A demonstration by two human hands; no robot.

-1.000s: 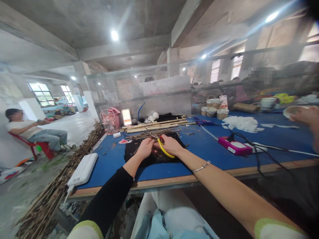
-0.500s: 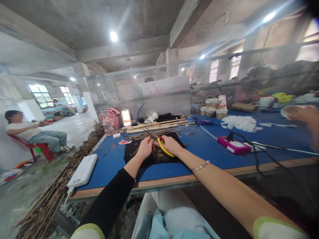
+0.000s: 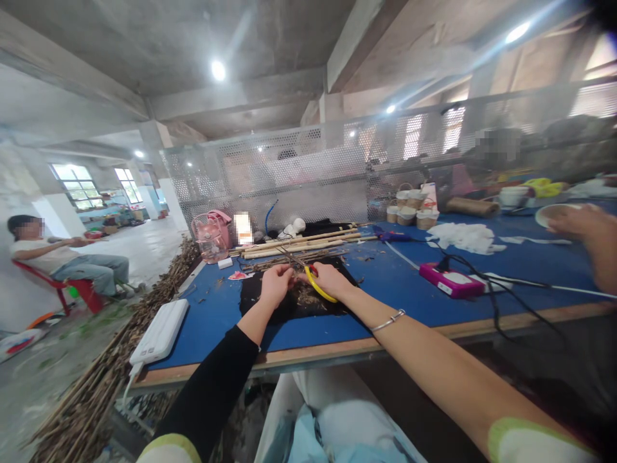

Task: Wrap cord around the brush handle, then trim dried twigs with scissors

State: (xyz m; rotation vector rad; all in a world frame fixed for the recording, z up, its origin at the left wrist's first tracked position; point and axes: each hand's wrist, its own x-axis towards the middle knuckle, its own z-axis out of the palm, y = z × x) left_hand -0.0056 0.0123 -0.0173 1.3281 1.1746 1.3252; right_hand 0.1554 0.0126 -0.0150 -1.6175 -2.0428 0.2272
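Note:
My right hand [image 3: 329, 280] is closed on yellow-handled shears [image 3: 315, 285], whose blades point up and left towards a thin twig [image 3: 288, 257]. My left hand [image 3: 276, 283] is pinched on that twig just left of the blades. Both hands hover over a black cloth [image 3: 294, 302] littered with bark scraps on the blue table [image 3: 409, 299]. A silver bracelet sits on my right wrist.
Long pale sticks [image 3: 299, 243] lie behind the cloth. A white power bank [image 3: 161, 329] rests at the table's left edge, a pink device [image 3: 450, 281] with black cables to the right. A pink fan [image 3: 211, 236] stands at the back left. Another person's hand [image 3: 581, 225] holds a bowl far right. A seated person [image 3: 58, 257] is at far left.
My hands have stayed over the cloth and shifted only slightly. The view has drifted a little. The other person's hand at right has moved slightly left.

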